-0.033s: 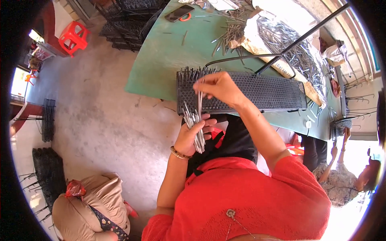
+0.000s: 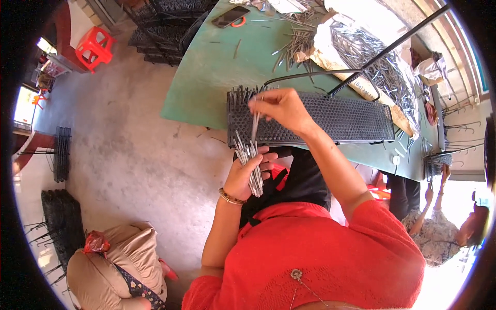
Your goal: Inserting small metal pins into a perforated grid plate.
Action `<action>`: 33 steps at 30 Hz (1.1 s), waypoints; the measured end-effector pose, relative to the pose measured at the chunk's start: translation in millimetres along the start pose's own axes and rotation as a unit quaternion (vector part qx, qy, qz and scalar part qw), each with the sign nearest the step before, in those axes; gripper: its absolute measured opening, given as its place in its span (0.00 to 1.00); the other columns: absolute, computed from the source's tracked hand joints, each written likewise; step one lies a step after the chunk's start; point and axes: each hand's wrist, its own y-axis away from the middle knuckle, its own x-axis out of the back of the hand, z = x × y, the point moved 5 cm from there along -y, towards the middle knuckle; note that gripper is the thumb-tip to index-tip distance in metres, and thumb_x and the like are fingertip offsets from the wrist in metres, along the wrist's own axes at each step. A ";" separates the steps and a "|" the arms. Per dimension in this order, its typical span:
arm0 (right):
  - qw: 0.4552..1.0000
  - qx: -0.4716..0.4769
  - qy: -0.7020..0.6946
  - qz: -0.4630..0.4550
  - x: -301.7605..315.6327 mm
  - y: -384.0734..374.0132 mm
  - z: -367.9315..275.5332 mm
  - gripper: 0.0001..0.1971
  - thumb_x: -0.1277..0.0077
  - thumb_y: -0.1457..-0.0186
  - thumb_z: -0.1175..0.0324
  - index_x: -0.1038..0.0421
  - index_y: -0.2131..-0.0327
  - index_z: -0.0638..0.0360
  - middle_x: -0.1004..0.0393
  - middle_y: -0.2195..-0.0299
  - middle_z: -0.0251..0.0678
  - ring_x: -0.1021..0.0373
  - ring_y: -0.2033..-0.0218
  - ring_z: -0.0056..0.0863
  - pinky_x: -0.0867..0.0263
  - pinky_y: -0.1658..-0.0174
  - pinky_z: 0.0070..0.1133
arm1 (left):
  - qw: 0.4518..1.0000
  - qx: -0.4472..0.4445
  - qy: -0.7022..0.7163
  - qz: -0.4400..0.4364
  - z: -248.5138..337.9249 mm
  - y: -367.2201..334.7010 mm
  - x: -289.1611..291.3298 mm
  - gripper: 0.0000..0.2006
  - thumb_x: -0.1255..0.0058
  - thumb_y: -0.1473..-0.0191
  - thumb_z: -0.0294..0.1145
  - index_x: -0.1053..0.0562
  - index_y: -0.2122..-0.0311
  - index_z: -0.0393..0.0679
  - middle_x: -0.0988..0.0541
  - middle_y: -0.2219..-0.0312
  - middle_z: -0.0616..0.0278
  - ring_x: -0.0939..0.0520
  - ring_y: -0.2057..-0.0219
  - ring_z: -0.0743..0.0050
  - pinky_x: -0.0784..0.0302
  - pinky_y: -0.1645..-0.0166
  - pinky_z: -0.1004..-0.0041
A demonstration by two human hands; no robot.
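A loose bundle of thin silvery metal rods (image 2: 250, 155) lies in my left hand (image 2: 243, 174), the thumb across it and the fingers partly curled below. Above it, my right hand (image 2: 281, 109) pinches a few slim metal rods (image 2: 255, 125) between thumb and fingertips; they hang down toward the bundle. Just beyond is a long black rack (image 2: 330, 116) with rows of small holes, resting at the green table's near edge. Several upright rods (image 2: 242, 95) stand in its left end. A bent black metal handle (image 2: 310, 73) rises over the rack.
A large pile of metal rods (image 2: 361, 49) lies on torn paper on the green table (image 2: 206, 77). A phone (image 2: 230, 17) lies at the far side. Black racks (image 2: 62, 222) are stacked left, near a bending person (image 2: 119, 258). Another person (image 2: 434, 232) works at right.
My right hand has shifted very slightly, and the rods in its pinch have tilted and risen a little. The left hand stays put.
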 end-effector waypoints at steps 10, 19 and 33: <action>0.953 0.179 0.124 0.210 8.5 -18.4 -3.2 0.11 0.43 0.52 0.66 0.25 0.68 0.64 0.25 0.79 0.39 0.33 0.80 0.17 0.35 0.74 0.18 | 0.999 -0.002 0.038 0.004 -5.9 -1.8 0.4 0.14 0.57 0.44 0.29 0.34 0.52 0.37 0.24 0.60 0.50 0.21 0.66 0.72 0.22 0.63 0.74; 0.931 0.245 0.212 0.171 -4.8 -9.6 -6.7 0.09 0.44 0.52 0.68 0.26 0.68 0.61 0.24 0.72 0.41 0.28 0.75 0.35 0.33 0.70 0.25 | 0.999 0.006 0.050 0.003 -16.9 -5.4 3.9 0.13 0.58 0.44 0.26 0.34 0.54 0.35 0.25 0.59 0.46 0.21 0.62 0.65 0.22 0.58 0.70; 0.813 0.410 0.368 0.186 -18.2 -8.5 -15.7 0.10 0.44 0.56 0.72 0.26 0.66 0.59 0.29 0.69 0.36 0.34 0.70 0.36 0.39 0.65 0.28 | 0.997 0.004 0.069 -0.039 -21.1 -12.2 7.9 0.11 0.60 0.44 0.25 0.34 0.55 0.35 0.26 0.57 0.45 0.22 0.60 0.62 0.23 0.56 0.68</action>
